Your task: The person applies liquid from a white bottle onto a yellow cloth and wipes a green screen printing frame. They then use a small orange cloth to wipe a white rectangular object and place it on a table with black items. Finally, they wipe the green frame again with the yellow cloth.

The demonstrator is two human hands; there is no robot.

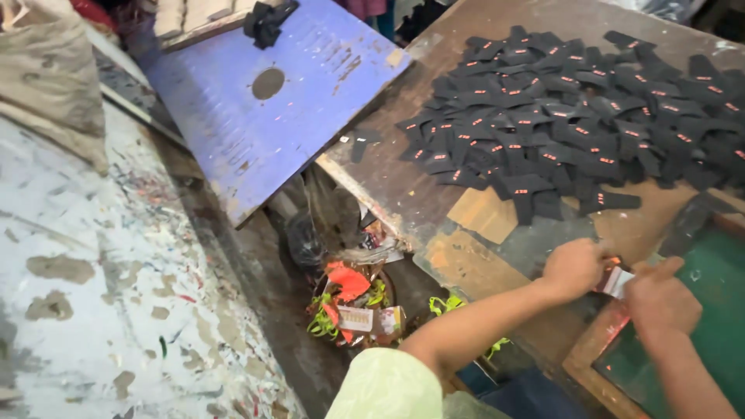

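We take the green-faced frame (710, 310) at the lower right as our landmark. Just at its upper left corner our two hands meet over a small flat tool with a pale blade and a red-orange tip (615, 278). Our left hand (574, 268) is curled into a fist around its left end, and our right hand (660, 299) closes its fingers on the other end, forefinger lying along the top. The tool looks light and stiff, a thin slip that should bend little; a pinch across its flat faces near each end seems the surest hold, though much of it is hidden by our fingers. Up and left of the frame, on the brown worktable (403, 186), spreads a heap of small black cut pieces with red marks (574, 116), soft and limp by their look. Farther left leans a blue board (256, 116), and below the table edge sits a bin of scraps (353, 299).
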